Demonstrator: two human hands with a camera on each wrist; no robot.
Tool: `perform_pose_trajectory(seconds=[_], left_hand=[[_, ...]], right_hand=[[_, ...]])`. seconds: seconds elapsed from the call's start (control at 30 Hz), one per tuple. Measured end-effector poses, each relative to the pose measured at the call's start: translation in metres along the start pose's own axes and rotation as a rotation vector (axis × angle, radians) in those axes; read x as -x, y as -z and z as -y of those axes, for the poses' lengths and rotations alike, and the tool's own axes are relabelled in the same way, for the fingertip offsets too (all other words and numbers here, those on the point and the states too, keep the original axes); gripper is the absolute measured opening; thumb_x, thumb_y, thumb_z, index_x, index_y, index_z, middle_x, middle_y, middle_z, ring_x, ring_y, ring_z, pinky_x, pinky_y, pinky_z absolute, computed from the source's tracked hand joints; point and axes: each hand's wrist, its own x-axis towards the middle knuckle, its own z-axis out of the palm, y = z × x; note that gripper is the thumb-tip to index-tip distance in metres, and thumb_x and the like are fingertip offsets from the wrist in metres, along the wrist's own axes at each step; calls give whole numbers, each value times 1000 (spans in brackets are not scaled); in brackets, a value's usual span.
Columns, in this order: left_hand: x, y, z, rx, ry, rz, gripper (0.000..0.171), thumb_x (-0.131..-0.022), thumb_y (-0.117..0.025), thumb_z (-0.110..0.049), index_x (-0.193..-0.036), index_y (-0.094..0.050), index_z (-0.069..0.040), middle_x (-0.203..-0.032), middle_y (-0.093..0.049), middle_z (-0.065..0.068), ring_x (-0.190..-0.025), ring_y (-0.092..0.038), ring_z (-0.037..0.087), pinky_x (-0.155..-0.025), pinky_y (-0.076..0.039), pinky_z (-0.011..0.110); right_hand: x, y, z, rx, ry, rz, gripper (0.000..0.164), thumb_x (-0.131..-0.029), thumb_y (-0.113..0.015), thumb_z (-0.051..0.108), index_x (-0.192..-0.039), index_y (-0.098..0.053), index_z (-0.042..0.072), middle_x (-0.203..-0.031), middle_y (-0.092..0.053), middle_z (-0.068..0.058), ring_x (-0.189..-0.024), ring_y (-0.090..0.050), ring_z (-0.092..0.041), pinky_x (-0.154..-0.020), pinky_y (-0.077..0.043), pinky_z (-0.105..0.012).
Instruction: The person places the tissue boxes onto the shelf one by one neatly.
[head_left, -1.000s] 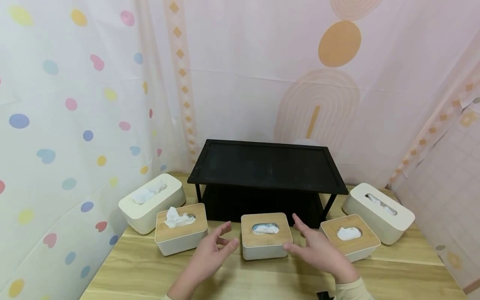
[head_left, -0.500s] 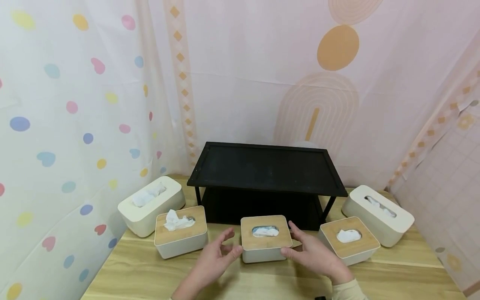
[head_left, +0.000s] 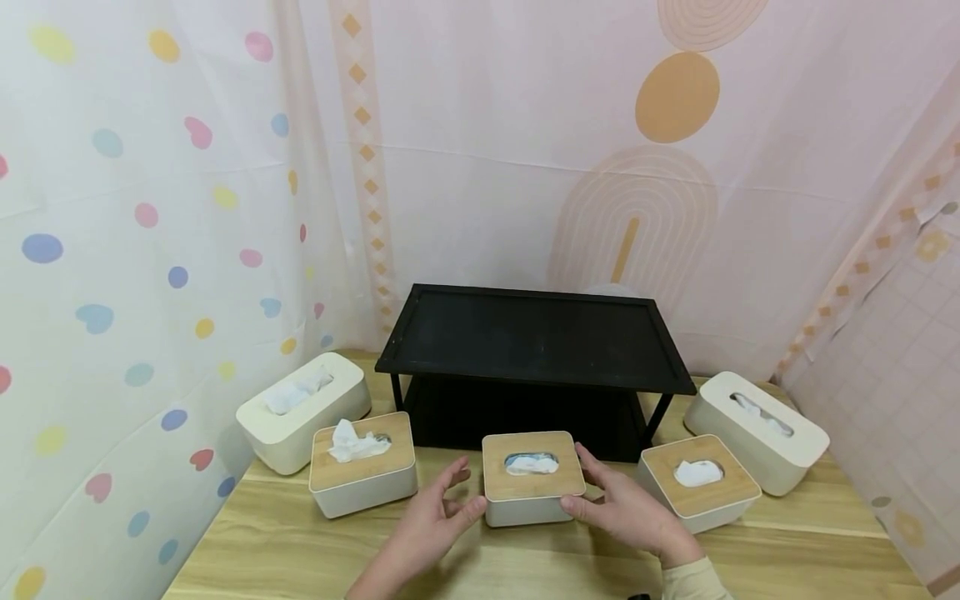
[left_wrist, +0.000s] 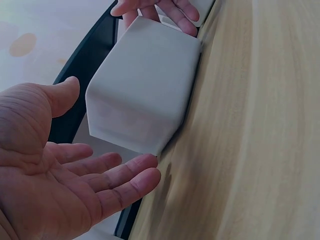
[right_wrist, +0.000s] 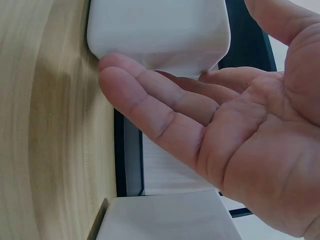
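Note:
The middle tissue box (head_left: pixel 534 489), pale with a bamboo lid, sits on the wooden table between my two hands in the head view. Beside its left side is my left hand (head_left: pixel 429 527), thumb close to the front corner. The left wrist view has that hand (left_wrist: pixel 60 175) spread next to the pale box wall (left_wrist: pixel 140 70), fingers extended and nothing held. My right hand (head_left: pixel 628 508) is along the box's right side, its thumb at the front corner. In the right wrist view its fingers (right_wrist: pixel 165 115) lie fairly straight against or just below the box; contact is unclear.
A black two-tier rack (head_left: pixel 532 333) stands right behind the middle box. Another bamboo-lidded tissue box (head_left: pixel 363 462) is at left, and one (head_left: pixel 701 475) at right. Cream tissue boxes flank these, one left (head_left: pixel 303 408) and one right (head_left: pixel 757 429). Patterned curtains (head_left: pixel 480 167) surround the table.
My hands have drawn in toward the middle tissue box from both sides, the left shifting right and the right shifting slightly left. The boxes and rack stay put; the view tilted slightly.

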Motion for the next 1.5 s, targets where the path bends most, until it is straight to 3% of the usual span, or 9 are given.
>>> perform_pose_trajectory(seconds=[0.2, 0.43, 0.53, 0.73, 0.93, 1.07, 1.3, 1.5], left_hand=[[-1, -3, 3, 9, -5, 6, 81, -103, -71, -41, -165, -36, -2, -156, -51, 34, -104, -75, 25, -93, -63, 46], [0, -5, 4, 29, -16, 12, 80, -103, -73, -35, -166, -35, -3, -156, -51, 35, -104, -76, 27, -92, -63, 44], [0, -6, 6, 45, -17, 24, 80, -104, -72, -34, -167, -33, -4, -157, -49, 36, -107, -76, 29, -93, -63, 44], [0, -9, 6, 49, -26, 35, 82, -103, -73, -33, -167, -32, -5, -158, -47, 37, -104, -76, 25, -88, -63, 34], [1, -12, 5, 50, -15, 44, 83, -103, -73, -34, -168, -31, -6, -159, -45, 37, -108, -76, 29, -89, -64, 38], [1, -13, 5, 61, -7, 48, 83, -102, -74, -34, -168, -32, -7, -159, -45, 37, -108, -76, 29, -90, -64, 39], [-1, -13, 7, 95, 4, 57, 83, -102, -74, -34, -168, -31, -6, -160, -44, 36, -108, -76, 29, -90, -64, 36], [-1, -13, 8, 127, 15, 51, 83, -104, -72, -36, -169, -29, -6, -161, -43, 36, -110, -75, 30, -89, -64, 34]], right_hand=[[0, 0, -5, -18, 5, 0, 95, -104, -69, 46, -171, -16, 4, -171, -32, -28, -152, -46, -43, -108, -56, -44], [0, 1, -11, -65, -1, 12, 93, -104, -69, 44, -171, -18, 5, -169, -34, -31, -150, -48, -44, -98, -55, -21], [-1, 0, -13, -79, -8, 13, 92, -104, -69, 44, -172, -18, 7, -168, -35, -33, -146, -53, -44, -93, -54, -19], [0, 0, -16, -118, -10, 28, 88, -107, -66, 41, -172, -17, 10, -161, -39, -42, -120, -71, -33, -83, -58, -26], [0, 0, -17, -134, -36, 33, 85, -108, -63, 41, -173, -16, 14, -157, -43, -43, -95, -71, -25, -81, -56, -29], [0, 0, -18, -159, -58, 35, 84, -108, -63, 43, -173, -16, 17, -157, -44, -42, -94, -71, -26, -84, -56, -32], [-1, -3, -21, -289, -52, 56, 83, -109, -62, 38, -174, -14, 18, -161, -38, -43, -112, -74, -28, -92, -64, -42], [-2, -5, -22, -375, -55, 77, 82, -110, -62, 38, -174, -12, 22, -164, -32, -43, -118, -74, -33, -94, -64, -44]])
